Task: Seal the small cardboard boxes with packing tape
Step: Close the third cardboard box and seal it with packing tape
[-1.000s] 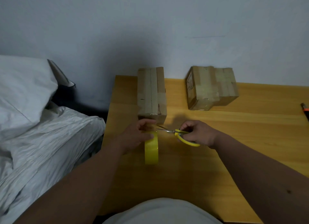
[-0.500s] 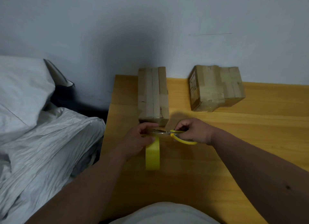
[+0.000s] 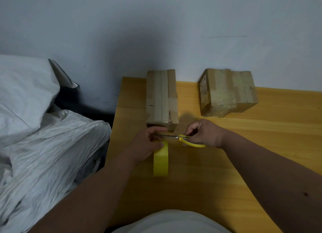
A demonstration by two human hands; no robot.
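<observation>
Yellow tape roll (image 3: 160, 160) gripped in my left hand (image 3: 148, 145), fingers curled. My right hand (image 3: 203, 134) holds the scissors (image 3: 184, 140) by the box (image 3: 161, 100).

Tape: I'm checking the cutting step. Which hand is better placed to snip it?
Right. The right hand grips the scissors, blades pointing at the tape near the box. The left hand grips the roll.

Wooden table (image 3: 261, 145) against grey wall (image 3: 156, 24). Left of it: white pillow (image 3: 22, 86), crumpled white bedding (image 3: 43, 154).
</observation>
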